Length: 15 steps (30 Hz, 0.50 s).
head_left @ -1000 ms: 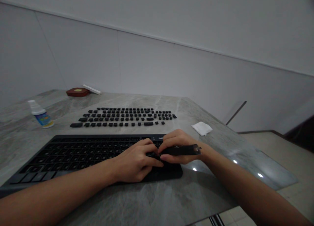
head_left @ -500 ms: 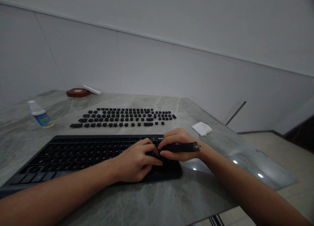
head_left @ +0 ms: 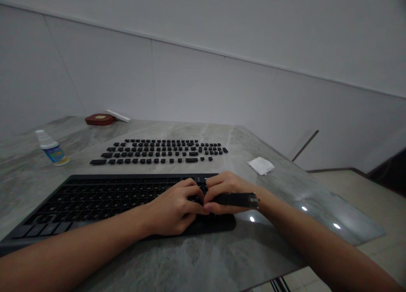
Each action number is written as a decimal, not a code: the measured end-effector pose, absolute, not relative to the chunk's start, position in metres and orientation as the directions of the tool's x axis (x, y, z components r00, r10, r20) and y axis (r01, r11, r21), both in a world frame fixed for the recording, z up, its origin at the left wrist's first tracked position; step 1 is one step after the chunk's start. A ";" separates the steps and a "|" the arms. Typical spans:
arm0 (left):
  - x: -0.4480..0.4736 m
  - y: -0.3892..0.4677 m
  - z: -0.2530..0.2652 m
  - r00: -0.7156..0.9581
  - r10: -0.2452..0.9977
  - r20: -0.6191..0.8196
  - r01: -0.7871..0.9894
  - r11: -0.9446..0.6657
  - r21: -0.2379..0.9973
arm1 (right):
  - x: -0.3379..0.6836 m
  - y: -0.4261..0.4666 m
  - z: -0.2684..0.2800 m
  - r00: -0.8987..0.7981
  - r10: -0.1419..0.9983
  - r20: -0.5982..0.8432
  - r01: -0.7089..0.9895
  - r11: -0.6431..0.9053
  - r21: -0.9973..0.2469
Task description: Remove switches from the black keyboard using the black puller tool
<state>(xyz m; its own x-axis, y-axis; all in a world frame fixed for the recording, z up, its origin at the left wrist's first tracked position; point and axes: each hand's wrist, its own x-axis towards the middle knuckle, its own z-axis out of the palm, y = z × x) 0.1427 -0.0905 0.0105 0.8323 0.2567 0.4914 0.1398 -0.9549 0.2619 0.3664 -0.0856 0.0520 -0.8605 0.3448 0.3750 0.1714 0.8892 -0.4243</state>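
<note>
A black keyboard (head_left: 104, 203) lies on the marbled table; most of its key positions show bare sockets, with several flat keys left along the near row. My left hand (head_left: 177, 207) rests on its right part, fingers bent down against it, holding it; the fingertips are partly hidden beside the other hand. Between thumb and fingers, my right hand (head_left: 223, 192) grips a slim black tweezers-like tool (head_left: 239, 200), one end jutting toward my wrist. The working end is hidden at the keyboard, close to my left fingertips.
Behind the keyboard, loose black keycaps (head_left: 158, 149) lie in rows. A white spray bottle (head_left: 52, 148) with a blue label stands at left. A reddish-brown box (head_left: 100, 119) and a white strip (head_left: 118, 115) lie at the back; a folded white tissue (head_left: 260, 166) lies at right.
My right hand has shifted slightly left and toward me, closer to my left fingertips, and the tool has tilted with it. My left hand has stayed almost still.
</note>
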 end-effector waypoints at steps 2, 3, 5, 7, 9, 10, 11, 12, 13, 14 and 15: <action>0.143 -0.091 0.011 0.831 0.250 0.497 0.134 -0.957 0.256 | 0.366 -0.088 0.053 -0.864 0.343 0.368 0.191 0.900 -0.391; 0.143 -0.091 0.011 0.833 0.250 0.494 0.135 -0.957 0.256 | 0.366 -0.088 0.054 -0.864 0.346 0.366 0.203 0.904 -0.375; 0.143 -0.091 0.011 0.838 0.255 0.483 0.142 -0.956 0.258 | 0.366 -0.089 0.056 -0.865 0.345 0.365 0.218 0.912 -0.346; 0.143 -0.091 0.010 0.839 0.260 0.478 0.152 -0.955 0.253 | 0.368 -0.088 0.057 -0.866 0.342 0.365 0.227 0.919 -0.322; 0.143 -0.091 0.008 0.837 0.267 0.477 0.161 -0.954 0.252 | 0.370 -0.087 0.057 -0.862 0.345 0.372 0.241 0.924 -0.297; 0.142 -0.090 0.007 0.835 0.270 0.479 0.163 -0.953 0.254 | 0.371 -0.085 0.057 -0.859 0.348 0.375 0.250 0.925 -0.286; 0.142 -0.090 0.007 0.833 0.274 0.480 0.165 -0.952 0.256 | 0.372 -0.084 0.057 -0.857 0.352 0.377 0.258 0.926 -0.277; 0.142 -0.090 0.006 0.831 0.278 0.481 0.167 -0.951 0.260 | 0.374 -0.083 0.057 -0.854 0.353 0.382 0.262 0.927 -0.270; 0.141 -0.089 0.005 0.829 0.281 0.483 0.168 -0.950 0.264 | 0.374 -0.082 0.057 -0.853 0.354 0.384 0.265 0.927 -0.267; 0.141 -0.089 0.005 0.830 0.282 0.481 0.168 -0.949 0.268 | 0.375 -0.082 0.057 -0.853 0.354 0.384 0.265 0.927 -0.267; 0.141 -0.089 0.004 0.830 0.284 0.480 0.168 -0.948 0.270 | 0.376 -0.081 0.057 -0.853 0.354 0.383 0.264 0.926 -0.268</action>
<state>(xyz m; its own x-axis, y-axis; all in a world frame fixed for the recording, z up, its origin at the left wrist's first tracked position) 0.1410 -0.0894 0.0043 0.8301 0.2842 0.4797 0.1685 -0.9480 0.2700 0.3757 -0.0811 0.0571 -0.8531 0.3541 0.3831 0.2641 0.9264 -0.2684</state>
